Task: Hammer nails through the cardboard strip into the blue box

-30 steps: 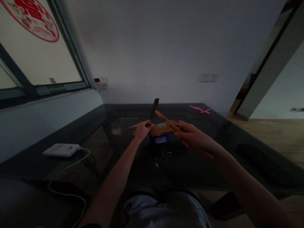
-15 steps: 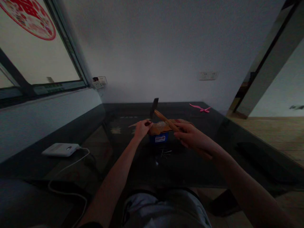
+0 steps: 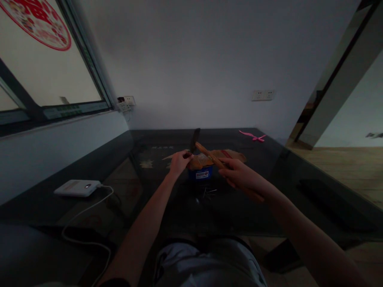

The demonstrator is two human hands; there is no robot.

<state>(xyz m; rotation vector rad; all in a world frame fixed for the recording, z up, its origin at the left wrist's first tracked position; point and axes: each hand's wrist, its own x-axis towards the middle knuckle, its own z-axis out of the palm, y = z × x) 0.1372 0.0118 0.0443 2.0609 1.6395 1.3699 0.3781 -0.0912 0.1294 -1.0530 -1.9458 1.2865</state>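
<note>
My right hand (image 3: pixel 239 173) grips the wooden handle of a hammer (image 3: pixel 206 150). Its dark head is tilted just above the fingertips of my left hand (image 3: pixel 180 162). Those fingers are pinched together over the left end of a crumpled piece of brown cardboard or paper (image 3: pixel 201 160); what they hold is too small and dark to make out. Under the brown piece stands a blue box (image 3: pixel 200 173) with a white label. Several thin, shiny nails (image 3: pixel 210 193) lie loose on the dark table in front of the box.
The glossy black table (image 3: pixel 167 211) reaches back to the wall. A white power bank (image 3: pixel 78 187) with a white cable lies at the left. Toward the back right is a pink ribbon (image 3: pixel 254 137), and a flat dark object (image 3: pixel 332 203) rests near the right edge.
The hammer head has dropped slightly toward my left fingertips, and the right hand has lowered a little with it. My left hand stays in the same place.
</note>
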